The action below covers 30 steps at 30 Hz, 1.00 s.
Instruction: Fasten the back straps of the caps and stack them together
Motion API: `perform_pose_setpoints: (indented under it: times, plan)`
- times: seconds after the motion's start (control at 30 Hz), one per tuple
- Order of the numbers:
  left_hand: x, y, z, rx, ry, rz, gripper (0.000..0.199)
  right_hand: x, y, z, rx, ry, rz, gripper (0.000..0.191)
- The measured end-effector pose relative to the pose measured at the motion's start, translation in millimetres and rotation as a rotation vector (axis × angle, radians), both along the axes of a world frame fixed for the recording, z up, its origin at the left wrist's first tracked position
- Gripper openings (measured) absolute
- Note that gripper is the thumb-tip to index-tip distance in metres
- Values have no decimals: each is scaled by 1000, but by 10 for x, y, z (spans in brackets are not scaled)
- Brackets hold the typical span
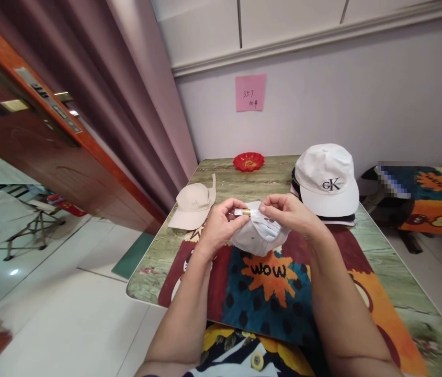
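A white cap point(258, 238) is held up over the colourful mat, its back opening and strap turned towards me. My left hand point(224, 222) pinches the left end of the strap, beside a small gold-coloured buckle point(244, 212). On the other side, my right hand point(285, 212) has thumb and fingers closed on the strap right of the buckle. A beige cap point(192, 205) with its strap end sticking up lies to the left on the table. At the right, a white cap with black letters point(326, 178) tops a stack of caps.
The wooden-patterned table point(146, 272) carries the mat point(268, 309) and a red scalloped dish point(248, 162) near the wall. A pink note point(250, 92) is on the wall. An orange-edged door point(99, 173) and a curtain point(134, 94) stand left; another table is at right.
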State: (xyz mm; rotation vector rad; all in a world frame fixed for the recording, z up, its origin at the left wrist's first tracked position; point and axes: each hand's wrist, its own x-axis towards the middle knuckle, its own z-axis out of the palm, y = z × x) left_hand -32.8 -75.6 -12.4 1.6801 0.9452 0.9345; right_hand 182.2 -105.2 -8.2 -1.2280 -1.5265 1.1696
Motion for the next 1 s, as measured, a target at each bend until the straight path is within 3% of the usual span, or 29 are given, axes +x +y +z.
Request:
perform_pose_setpoints:
  times: [0.3,0.5,0.6,0.8,1.0]
  plan:
    - [29,-11,22,-21,2,-49,29,-51,29,-42,23,-2,38,25]
    - [12,104,-148,-174,-160,-75,46,-19,32,-49,13,14,36,28]
    - [-12,134,-225,-235,-146,-132,52,-46,39,-55,16,-12,52,27]
    - [-71,157,-238,-239,-73,-202,41,-100,15,6,2,-21,70,29]
    - [-57,125,-227,-211,-76,-171,37,-84,4,25,15,-41,57,30]
